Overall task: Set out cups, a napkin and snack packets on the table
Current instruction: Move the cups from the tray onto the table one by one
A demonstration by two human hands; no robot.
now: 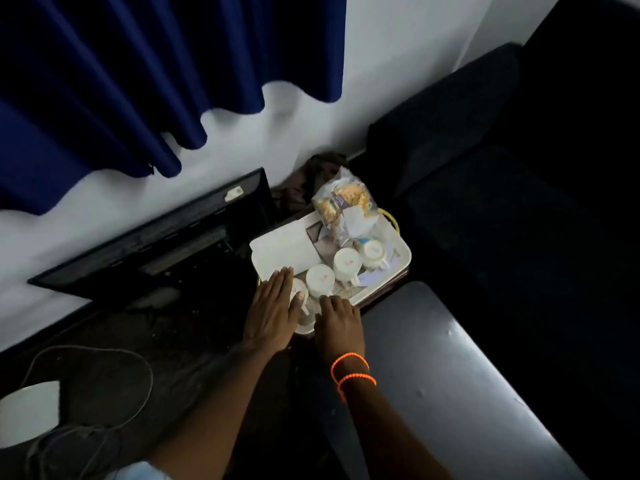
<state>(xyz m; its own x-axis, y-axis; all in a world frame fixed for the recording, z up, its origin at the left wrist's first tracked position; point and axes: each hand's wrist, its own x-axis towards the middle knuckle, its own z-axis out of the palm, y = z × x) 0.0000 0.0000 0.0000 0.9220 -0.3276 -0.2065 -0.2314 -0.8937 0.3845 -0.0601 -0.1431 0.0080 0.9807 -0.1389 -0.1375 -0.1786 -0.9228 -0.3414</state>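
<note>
Both forearms are bare, with two bright orange beaded bracelets (351,370) circling the right wrist.

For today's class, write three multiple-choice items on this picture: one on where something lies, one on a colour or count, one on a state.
1. Where does the clear snack bag lie?
A. at the far end of the white tray
B. on the grey table
C. on the dark sofa

2. What colour are the bands on the right wrist?
A. blue
B. orange
C. white

3. How do the white cups stand in the tray?
A. upright
B. on their sides
C. upside down

Answers: 1 A, the bag sits at the tray's end nearest the wall. 2 B, both bands glow orange. 3 C, their flat bases face up.
</note>
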